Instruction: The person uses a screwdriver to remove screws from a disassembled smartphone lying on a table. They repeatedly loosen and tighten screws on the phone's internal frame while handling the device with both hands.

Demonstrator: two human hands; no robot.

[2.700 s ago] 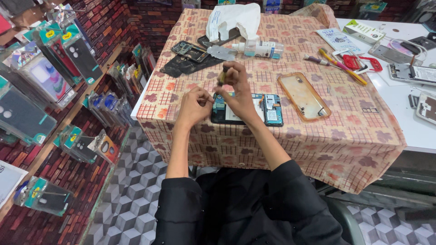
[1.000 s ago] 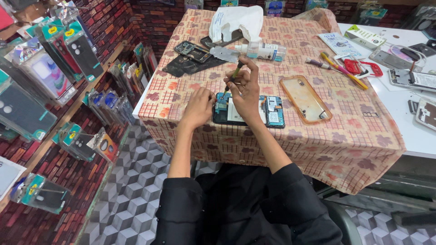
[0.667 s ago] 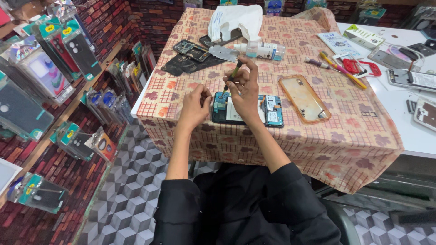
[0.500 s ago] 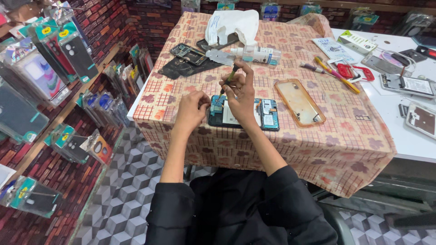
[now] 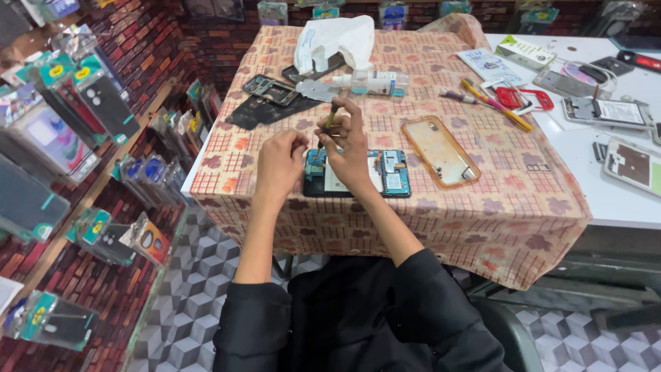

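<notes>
At the left of the frame, racks of packaged phone cases (image 5: 76, 117) were seen hanging beside the table (image 5: 537, 207), which was covered with a patterned cloth. Just left of centre, the left hand (image 5: 281, 160) was held curled beside the opened phone (image 5: 358, 173), its fingers (image 5: 297, 141) bent inward at the phone's left end; whether anything small was pinched between them could not be told. At centre, the right hand (image 5: 351, 148) was closed around a thin screwdriver (image 5: 326, 125), held nearly upright with its tip lowered toward the exposed boards at the phone's left end.

A slip was judged the chief risk: should the tip skid off a screw, the circuit board might be scratched or a ribbon torn. A freed screw was thought likely to roll into the cloth's pattern or over the near edge to the tiled floor.

Just right of the phone, a clear orange-rimmed case (image 5: 441, 150) lay close to the elbow's path and could be knocked. Further right, red-handled tools (image 5: 513, 98) and other opened phones (image 5: 599, 110) lay well apart.
</notes>
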